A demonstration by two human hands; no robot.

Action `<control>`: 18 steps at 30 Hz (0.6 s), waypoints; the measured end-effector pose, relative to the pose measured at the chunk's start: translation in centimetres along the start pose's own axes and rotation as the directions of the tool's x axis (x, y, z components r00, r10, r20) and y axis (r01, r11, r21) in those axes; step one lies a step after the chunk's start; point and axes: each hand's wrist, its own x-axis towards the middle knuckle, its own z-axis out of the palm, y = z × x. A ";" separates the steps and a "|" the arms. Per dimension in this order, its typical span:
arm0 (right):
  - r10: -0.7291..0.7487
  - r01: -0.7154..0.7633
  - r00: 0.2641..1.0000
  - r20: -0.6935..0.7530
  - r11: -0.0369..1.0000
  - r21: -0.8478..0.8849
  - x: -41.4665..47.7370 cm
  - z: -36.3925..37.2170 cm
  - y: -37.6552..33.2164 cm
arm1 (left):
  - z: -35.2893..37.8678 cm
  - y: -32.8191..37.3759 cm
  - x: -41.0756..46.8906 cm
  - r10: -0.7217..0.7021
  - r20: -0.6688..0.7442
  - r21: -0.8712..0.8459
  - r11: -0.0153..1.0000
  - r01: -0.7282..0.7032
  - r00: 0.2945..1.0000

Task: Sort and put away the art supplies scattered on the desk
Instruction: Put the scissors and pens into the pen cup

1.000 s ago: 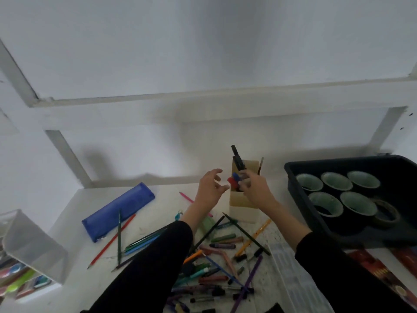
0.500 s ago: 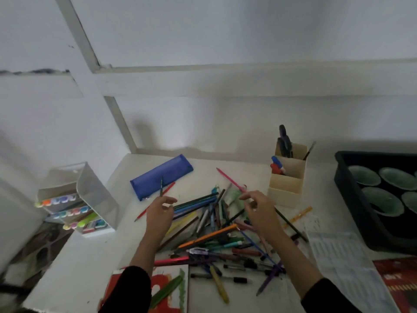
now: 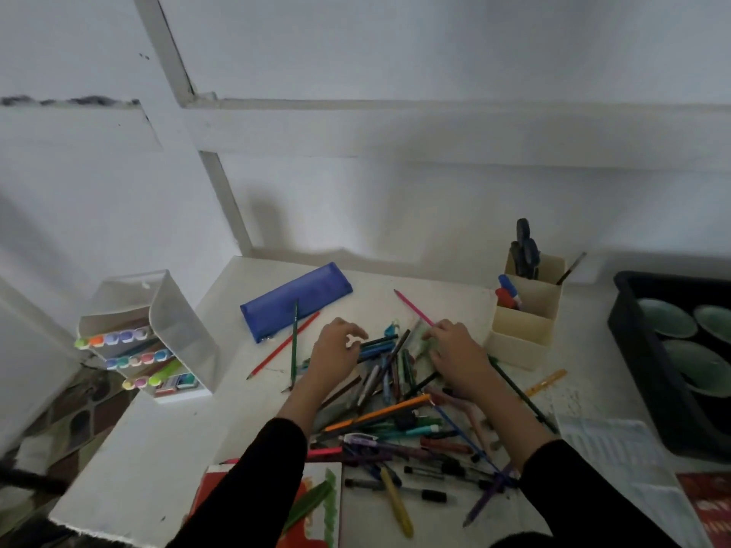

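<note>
Head view looks down on a white surface (image 3: 158,448) strewn with art supplies. A loose pile of pens and pencils (image 3: 395,413) lies in the middle, between the two black sleeves. The left hand (image 3: 336,350) rests on the far left edge of the pile, its fingers curled over the ends of some dark and blue pens; something small and white shows between the fingers, and I cannot tell whether the hand actually grips anything. The right hand (image 3: 455,352) lies on the far right edge of the pile with its fingers bent down onto a pale green item, and whether it holds that is not clear either. The two hands are apart, with pens between them.

A pink pencil (image 3: 413,308) slants away just beyond the right hand. A red pencil (image 3: 285,346) and a green pencil (image 3: 294,342) cross each other left of the left hand, near a blue pencil case (image 3: 296,306). Further left stands a clear marker stand (image 3: 174,330) with coloured caps in rows. A cream organiser (image 3: 522,326) stands right of the right hand, with dark scissors (image 3: 526,247) upright in its back compartment. At the far right a black tray (image 3: 633,350) holds green bowls (image 3: 668,322). A yellow pen (image 3: 395,504) lies at the near edge of the pile
</note>
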 end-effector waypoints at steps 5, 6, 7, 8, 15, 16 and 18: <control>0.085 -0.085 0.996 -0.001 0.995 -0.057 3.0 -1.2 2.1 | 2.5 4.2 5.6 0.018 0.180 0.177 0.983 -0.050 0.984; 0.104 -0.103 0.994 0.021 0.993 -0.049 3.6 -1.3 2.5 | 3.1 4.7 6.5 -0.007 0.216 0.242 0.969 -0.046 0.976; 0.116 -0.114 0.992 0.051 0.992 -0.050 4.2 -1.4 2.7 | 3.6 5.3 7.2 -0.035 0.239 0.308 0.950 -0.041 0.970; 0.125 -0.119 0.989 0.083 0.991 -0.064 4.7 -1.4 2.8 | 4.2 5.8 7.9 -0.066 0.248 0.364 0.931 -0.030 0.967; 0.077 -0.004 0.961 0.267 0.965 -0.263 7.5 -0.6 2.8 | 7.2 7.2 10.3 -0.213 0.248 0.485 0.872 0.069 0.945; 0.057 0.019 0.965 0.256 0.958 -0.285 7.6 -0.5 2.9 | 7.3 7.2 10.3 -0.221 0.250 0.476 0.876 0.079 0.943; 0.021 0.049 0.972 0.234 0.955 -0.292 7.6 -0.4 3.0 | 7.1 7.1 10.0 -0.233 0.256 0.431 0.896 0.105 0.938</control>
